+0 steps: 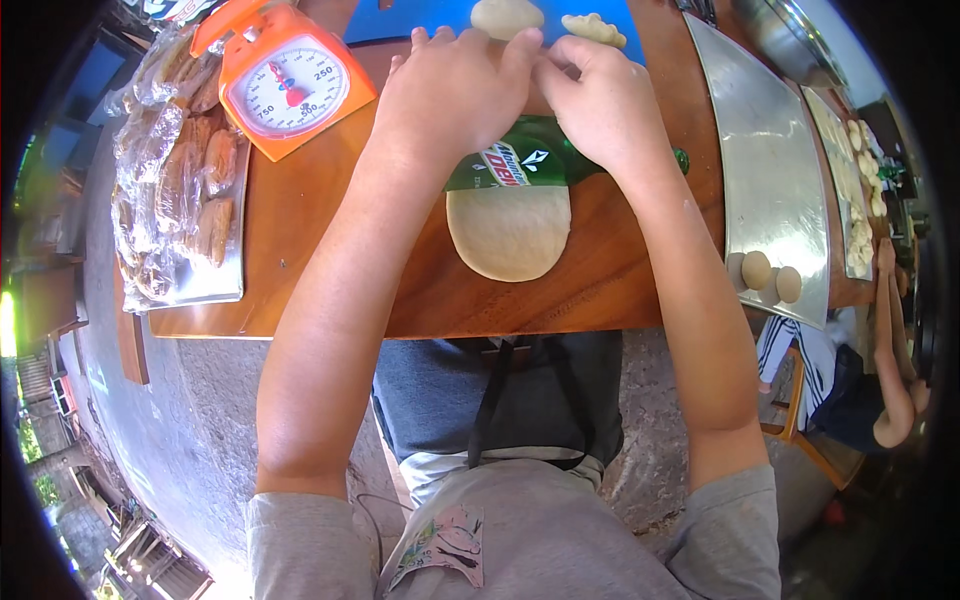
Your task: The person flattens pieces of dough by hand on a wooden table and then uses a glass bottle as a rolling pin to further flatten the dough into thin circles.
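Note:
A flattened oval of dough (510,236) lies on the wooden table (337,289) in front of me. Across its far part rests a green glass Mountain Dew bottle (536,159) on its side, its neck pointing right. My left hand (457,90) is above the far side of the bottle, with its fingers spread. Close beside it, my right hand (600,94) has its thumb and index finger bent near my left thumb; whether they pinch anything I cannot tell. Beyond the hands, a round dough piece (507,18) and a ridged, shaped dough piece (594,29) lie on a blue mat (457,16).
An orange dial scale (296,82) stands at the left, beside plastic-wrapped baked goods (176,180) on a metal tray. A metal sheet (772,150) at the right holds two dough balls (756,270). Farther right, a seated person (862,397) reaches towards another tray of dough pieces (855,187).

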`<state>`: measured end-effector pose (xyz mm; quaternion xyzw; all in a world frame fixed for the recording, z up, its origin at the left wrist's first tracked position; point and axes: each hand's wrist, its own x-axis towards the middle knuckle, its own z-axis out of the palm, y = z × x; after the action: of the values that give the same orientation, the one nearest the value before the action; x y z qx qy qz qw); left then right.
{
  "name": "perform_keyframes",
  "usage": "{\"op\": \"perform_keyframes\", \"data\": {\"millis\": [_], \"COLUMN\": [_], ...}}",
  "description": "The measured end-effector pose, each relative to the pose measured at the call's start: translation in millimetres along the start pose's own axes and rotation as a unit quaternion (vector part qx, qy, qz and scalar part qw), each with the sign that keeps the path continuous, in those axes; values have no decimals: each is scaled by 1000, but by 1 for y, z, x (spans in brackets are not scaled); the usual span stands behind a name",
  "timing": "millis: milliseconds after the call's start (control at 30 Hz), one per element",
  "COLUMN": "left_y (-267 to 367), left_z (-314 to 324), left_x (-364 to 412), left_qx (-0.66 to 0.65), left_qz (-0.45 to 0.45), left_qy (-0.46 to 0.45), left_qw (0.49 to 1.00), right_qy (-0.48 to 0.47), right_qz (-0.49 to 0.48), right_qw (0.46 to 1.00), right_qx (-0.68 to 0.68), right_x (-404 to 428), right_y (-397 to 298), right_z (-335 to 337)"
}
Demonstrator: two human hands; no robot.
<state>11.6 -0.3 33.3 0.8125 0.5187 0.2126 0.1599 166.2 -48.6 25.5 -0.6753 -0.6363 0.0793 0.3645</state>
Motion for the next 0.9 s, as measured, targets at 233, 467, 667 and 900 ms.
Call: {"op": "perform_keyframes", "data": {"millis": [233, 467, 667, 900], "left_y": [3, -1, 9, -4], "left_z": [-7, -9, -9, -4], "left_x": [10, 15, 21, 37], "left_qx": [28, 4, -25, 12], "left_qz": [67, 187, 125, 168], "left_qy": [79, 73, 118, 131], "left_qw": [994, 980, 985, 977], "right_qy": [24, 112, 166, 213], "right_qz": [-13, -26, -1, -51], "right_qw": [1000, 992, 984, 970], "right_qx": [-15, -44, -61, -104], "right_x": [12, 14, 17, 24], "right_y": [11, 10, 7, -2], "right_z": [3, 7, 9, 9]}}
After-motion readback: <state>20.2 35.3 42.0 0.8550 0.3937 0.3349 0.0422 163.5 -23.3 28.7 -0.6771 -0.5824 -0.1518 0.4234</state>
